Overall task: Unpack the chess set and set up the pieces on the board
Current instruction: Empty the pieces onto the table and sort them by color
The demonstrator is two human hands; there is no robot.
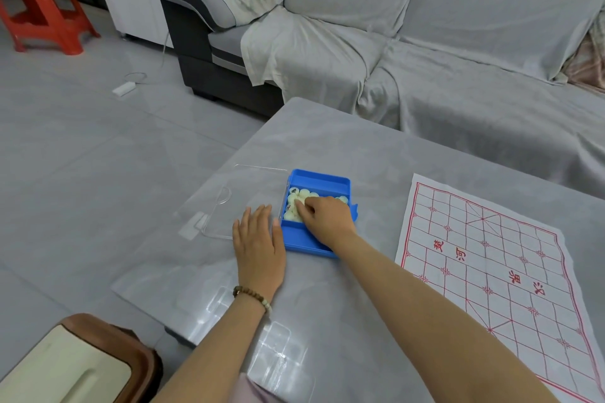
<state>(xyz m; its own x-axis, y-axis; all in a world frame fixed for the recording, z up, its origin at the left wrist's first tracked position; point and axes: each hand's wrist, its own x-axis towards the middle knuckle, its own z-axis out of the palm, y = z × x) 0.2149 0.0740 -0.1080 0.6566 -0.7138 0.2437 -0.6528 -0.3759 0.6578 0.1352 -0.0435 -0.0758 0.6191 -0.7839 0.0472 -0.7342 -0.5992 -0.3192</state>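
**Two hands at the box**

Left hand (258,245) lies flat on the table (343,147), fingers straight and together, with the clear lid (229,199) under its fingertips. Just right of it, the right hand (327,219) reaches into the blue box (317,180), fingers curled, pinching white pieces (296,203). The board (491,265) lies farther right.

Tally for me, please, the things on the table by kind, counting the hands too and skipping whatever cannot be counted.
Blue box: 1
Clear lid: 1
Board sheet: 1
Hands: 2 (left hand, right hand)
Total: 5
Not counted: pieces, heaped and partly hidden by the right hand.
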